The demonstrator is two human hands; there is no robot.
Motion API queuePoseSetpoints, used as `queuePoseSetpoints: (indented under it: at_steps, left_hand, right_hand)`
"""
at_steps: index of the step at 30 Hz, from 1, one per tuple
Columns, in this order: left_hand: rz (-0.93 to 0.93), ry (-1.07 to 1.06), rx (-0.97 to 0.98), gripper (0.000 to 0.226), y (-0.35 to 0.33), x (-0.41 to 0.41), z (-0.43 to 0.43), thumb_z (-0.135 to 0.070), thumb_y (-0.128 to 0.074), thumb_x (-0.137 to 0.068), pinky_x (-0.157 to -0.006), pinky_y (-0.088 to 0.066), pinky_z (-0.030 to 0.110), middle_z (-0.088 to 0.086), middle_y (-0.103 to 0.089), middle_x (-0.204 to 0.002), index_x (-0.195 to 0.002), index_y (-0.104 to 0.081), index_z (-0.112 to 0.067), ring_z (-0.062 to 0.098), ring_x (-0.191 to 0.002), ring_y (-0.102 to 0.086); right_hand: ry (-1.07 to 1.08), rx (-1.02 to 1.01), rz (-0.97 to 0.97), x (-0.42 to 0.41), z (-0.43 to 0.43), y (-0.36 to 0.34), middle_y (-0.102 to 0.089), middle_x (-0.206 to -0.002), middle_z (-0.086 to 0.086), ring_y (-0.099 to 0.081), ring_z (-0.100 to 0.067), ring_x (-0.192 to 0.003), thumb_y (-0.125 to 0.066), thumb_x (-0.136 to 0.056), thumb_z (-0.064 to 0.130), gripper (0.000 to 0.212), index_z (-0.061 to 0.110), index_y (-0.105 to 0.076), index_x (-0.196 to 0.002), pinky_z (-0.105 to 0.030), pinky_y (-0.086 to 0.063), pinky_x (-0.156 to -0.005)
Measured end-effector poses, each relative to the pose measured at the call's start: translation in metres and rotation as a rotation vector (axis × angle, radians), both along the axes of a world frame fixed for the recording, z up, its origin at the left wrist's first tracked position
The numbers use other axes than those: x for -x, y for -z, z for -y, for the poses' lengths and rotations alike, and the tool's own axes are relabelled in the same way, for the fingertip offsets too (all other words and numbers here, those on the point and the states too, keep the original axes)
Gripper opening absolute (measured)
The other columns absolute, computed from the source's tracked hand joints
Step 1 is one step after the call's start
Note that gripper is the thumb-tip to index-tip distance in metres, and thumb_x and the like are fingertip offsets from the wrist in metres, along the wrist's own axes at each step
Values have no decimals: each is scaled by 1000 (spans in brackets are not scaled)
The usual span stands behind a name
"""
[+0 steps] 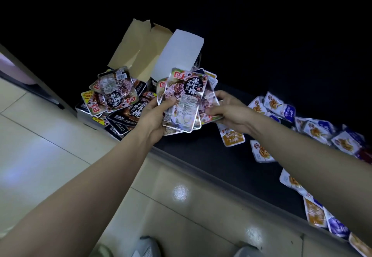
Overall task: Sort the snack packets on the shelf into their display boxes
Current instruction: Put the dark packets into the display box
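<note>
Grey shoes (148,246) are seen on the tiled floor (50,146) as a stack of snack packets (182,103) is gripped between left hand (155,121) and right hand (231,113) above the shelf (211,156); squaring, then placement in the far-left display box (138,53), seems due next.

Shelf (211,156) depths dark, corner packet (360,245) cut off, shoes (147,246) cropped

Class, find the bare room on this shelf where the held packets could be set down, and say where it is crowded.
Bare shelf lies near the front edge, between the dark heap and the orange packet. Crowded: that heap, and the blue packets on the right.
</note>
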State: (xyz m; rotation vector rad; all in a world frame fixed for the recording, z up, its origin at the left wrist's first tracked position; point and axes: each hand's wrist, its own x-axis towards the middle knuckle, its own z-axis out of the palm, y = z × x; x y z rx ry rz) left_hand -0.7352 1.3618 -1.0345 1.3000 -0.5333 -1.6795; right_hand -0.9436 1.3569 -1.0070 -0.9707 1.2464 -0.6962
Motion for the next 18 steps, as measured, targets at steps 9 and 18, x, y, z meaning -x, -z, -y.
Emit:
queuePoseSetpoints:
  at_steps: [9, 18]
  left_hand:
    - [106, 56, 144, 36, -4, 11, -5, -13, -63, -94, -73, -60, 39, 8, -70, -115, -129, -54, -16, 24, -94, -72]
    - [1224, 396, 569, 55, -8, -12, 33, -9, -51, -96, -99, -42, 39, 4, -29, -156, -148, -38, -18, 22, -127, -47]
  right_hand:
    - [-116, -67, 92, -20, 0, -4, -71, -108, -9, -68, -28, -98, -58, -93, 33, 37, 8, -59, -122, -44, -56, -86]
    - [275, 58, 71, 14, 12, 14, -69, -119, -9, -65, -28, -110, -76, -81, 14, 48, 7, -58, -125, -52, -52, -95]
